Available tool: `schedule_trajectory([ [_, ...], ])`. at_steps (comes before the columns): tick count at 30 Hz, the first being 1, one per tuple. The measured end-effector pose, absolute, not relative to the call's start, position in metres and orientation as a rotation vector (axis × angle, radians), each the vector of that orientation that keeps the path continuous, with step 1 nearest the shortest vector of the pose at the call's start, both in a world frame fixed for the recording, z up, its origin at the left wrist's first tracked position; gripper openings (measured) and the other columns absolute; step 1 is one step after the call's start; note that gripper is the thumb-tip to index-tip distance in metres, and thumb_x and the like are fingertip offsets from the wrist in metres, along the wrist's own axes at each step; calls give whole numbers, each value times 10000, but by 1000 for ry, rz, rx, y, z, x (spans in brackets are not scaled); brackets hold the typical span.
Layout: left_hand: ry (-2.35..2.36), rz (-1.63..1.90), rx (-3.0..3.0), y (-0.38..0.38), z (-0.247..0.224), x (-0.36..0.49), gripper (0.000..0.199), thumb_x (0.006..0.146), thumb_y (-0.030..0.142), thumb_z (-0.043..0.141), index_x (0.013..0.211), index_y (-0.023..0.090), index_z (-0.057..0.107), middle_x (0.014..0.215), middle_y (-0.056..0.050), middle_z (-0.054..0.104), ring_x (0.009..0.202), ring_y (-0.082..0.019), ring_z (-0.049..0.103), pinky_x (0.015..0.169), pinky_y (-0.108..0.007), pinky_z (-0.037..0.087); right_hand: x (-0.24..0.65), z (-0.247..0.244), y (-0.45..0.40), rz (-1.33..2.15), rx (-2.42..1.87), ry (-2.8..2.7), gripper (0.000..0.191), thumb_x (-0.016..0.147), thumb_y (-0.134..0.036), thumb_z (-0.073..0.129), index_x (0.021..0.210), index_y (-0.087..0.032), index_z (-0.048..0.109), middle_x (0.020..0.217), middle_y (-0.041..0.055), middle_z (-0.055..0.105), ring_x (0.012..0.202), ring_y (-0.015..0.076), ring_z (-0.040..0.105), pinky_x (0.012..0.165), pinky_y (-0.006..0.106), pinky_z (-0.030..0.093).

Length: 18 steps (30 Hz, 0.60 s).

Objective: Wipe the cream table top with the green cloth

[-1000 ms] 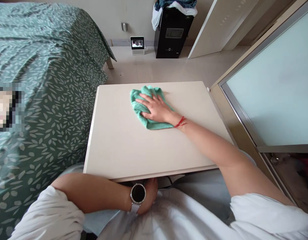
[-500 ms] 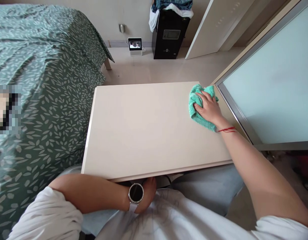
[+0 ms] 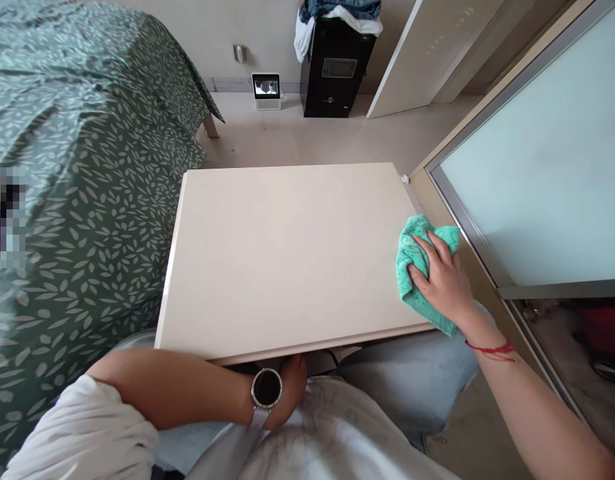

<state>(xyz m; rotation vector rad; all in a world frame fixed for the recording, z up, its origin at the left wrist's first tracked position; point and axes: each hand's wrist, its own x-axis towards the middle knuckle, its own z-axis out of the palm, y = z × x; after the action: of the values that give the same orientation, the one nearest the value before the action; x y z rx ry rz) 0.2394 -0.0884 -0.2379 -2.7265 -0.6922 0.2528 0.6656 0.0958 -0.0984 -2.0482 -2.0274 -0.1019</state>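
Observation:
A green cloth lies bunched under my right hand, which presses it onto the right edge of a cream tabletop. Part of the cloth hangs past the table's near right corner. My fingers are bent over the cloth, and a red string circles that wrist. My left hand is at the near edge, close to my lap, wearing a round watch. Its fingers are tucked out of sight below the table edge, so I cannot see what they touch.
To the left stands a bed with a green leaf-patterned cover. A cabinet with a frosted sliding door borders the right. Beyond the table are a small screen, a black box topped with clothes, and a door.
My right hand and the green cloth have moved toward me and slightly right, from the far right corner along the right edge. The left hand has stayed in place.

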Motion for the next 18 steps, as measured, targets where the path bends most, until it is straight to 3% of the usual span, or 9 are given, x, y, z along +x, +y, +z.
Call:
schedule_trajectory([
  [5,-773,203,-2694,-94,-240,243,379,981,152,785,1263,236,1025,1259,-125,983,1266,-305,926,1273,-420,699,656,-95,97,-105,-2103,-2028,690,1199,-499,520,1806,-225,701,1931,251,634,1562,584,756,1262,814,655],
  [10,-710,248,-2667,-93,-240,246,316,963,239,823,1196,262,1036,1215,-126,985,1220,-326,939,1228,-434,737,627,-84,141,-56,-2141,-2094,767,1177,-516,560,1875,-211,653,1987,265,556,1602,626,671,1265,879,608],
  [18,-749,274,-2657,-80,-226,251,381,1024,112,709,1191,231,1030,1190,-119,984,1159,-274,937,1186,-374,746,490,-69,214,207,-1666,-2448,820,1199,-526,607,1944,-183,598,2081,243,433,1764,678,491,1405,900,406],
])
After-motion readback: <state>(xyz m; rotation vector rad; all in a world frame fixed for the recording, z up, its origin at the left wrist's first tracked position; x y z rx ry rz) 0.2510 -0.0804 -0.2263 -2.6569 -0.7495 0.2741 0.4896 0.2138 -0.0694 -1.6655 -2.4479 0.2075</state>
